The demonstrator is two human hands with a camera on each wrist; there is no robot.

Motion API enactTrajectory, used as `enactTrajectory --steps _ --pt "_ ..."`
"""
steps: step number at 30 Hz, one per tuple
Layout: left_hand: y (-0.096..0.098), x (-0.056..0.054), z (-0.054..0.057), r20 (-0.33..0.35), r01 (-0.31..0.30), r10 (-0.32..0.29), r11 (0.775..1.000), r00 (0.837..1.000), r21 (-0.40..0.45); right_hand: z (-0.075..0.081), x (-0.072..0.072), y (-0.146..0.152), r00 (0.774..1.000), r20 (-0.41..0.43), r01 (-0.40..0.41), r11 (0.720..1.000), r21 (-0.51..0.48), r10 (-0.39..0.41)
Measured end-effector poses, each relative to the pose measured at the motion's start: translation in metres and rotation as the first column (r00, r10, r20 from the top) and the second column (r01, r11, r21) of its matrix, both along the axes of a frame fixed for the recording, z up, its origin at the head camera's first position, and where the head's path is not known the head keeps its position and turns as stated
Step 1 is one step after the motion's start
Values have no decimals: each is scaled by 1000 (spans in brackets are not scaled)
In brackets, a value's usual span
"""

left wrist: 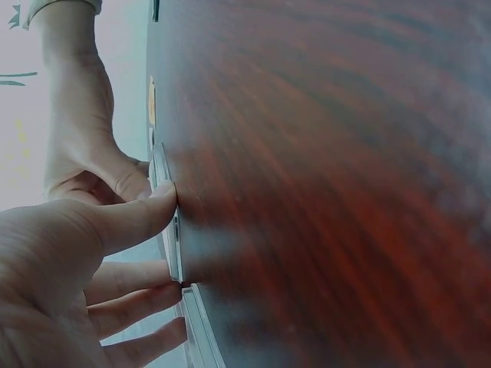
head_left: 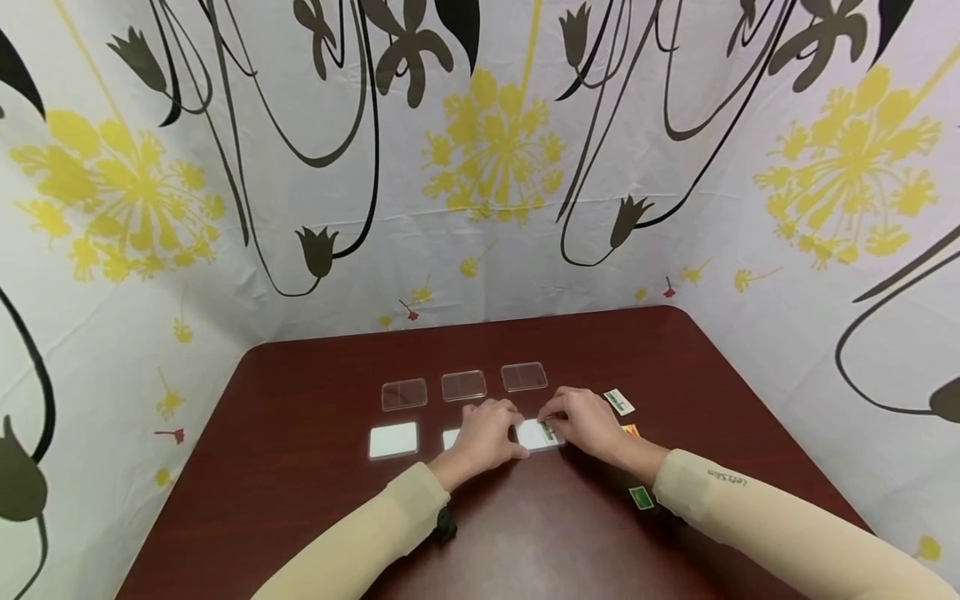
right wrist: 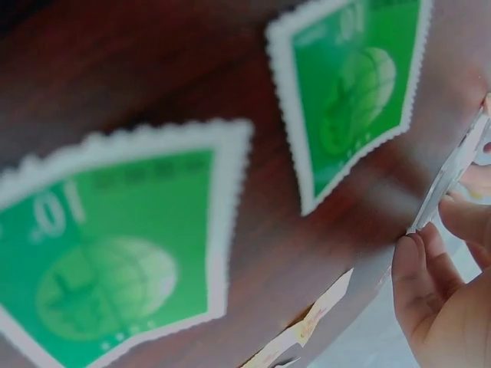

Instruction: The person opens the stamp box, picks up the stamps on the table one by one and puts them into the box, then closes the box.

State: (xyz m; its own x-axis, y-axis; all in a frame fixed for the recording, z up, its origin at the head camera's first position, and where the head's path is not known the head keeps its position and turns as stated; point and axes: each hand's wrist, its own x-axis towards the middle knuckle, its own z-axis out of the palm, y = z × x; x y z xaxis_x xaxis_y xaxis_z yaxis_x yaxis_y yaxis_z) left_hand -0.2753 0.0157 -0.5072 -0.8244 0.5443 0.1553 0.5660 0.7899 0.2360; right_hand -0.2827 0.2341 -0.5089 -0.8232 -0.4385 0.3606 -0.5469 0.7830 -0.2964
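Note:
In the head view my left hand (head_left: 486, 433) holds a shallow clear case with a white insert (head_left: 529, 435), its thumb at the near edge. The left wrist view shows that thumb (left wrist: 157, 199) against the case's rim, the fingers farther along. At the case's right end, my right hand (head_left: 588, 421) pinches a small green-and-white stamp (head_left: 548, 432) lying over the white insert. Part of this stamp is hidden by the fingers. The right wrist view has the right hand (right wrist: 453, 307) at the case's edge, fingertips close together.
Left of the held case are a white-filled case (head_left: 393, 441) and another (head_left: 450, 438) partly covered by my left hand. Three clear lids (head_left: 464, 385) lie behind. On the right are a green-and-white stamp (head_left: 618, 402), an orange one (head_left: 632, 431) and green stamps (right wrist: 353, 92).

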Motion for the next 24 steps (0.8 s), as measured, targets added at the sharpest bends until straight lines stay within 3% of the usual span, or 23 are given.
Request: enactTrajectory --steps 10,24 --pt "1 0 2 10 -10 10 1000 1000 14 15 -2 6 999 41 27 999 -37 -26" --pt "1 1 0 21 -37 37 999 999 29 58 -3 34 989 111 108 991 -79 -99"
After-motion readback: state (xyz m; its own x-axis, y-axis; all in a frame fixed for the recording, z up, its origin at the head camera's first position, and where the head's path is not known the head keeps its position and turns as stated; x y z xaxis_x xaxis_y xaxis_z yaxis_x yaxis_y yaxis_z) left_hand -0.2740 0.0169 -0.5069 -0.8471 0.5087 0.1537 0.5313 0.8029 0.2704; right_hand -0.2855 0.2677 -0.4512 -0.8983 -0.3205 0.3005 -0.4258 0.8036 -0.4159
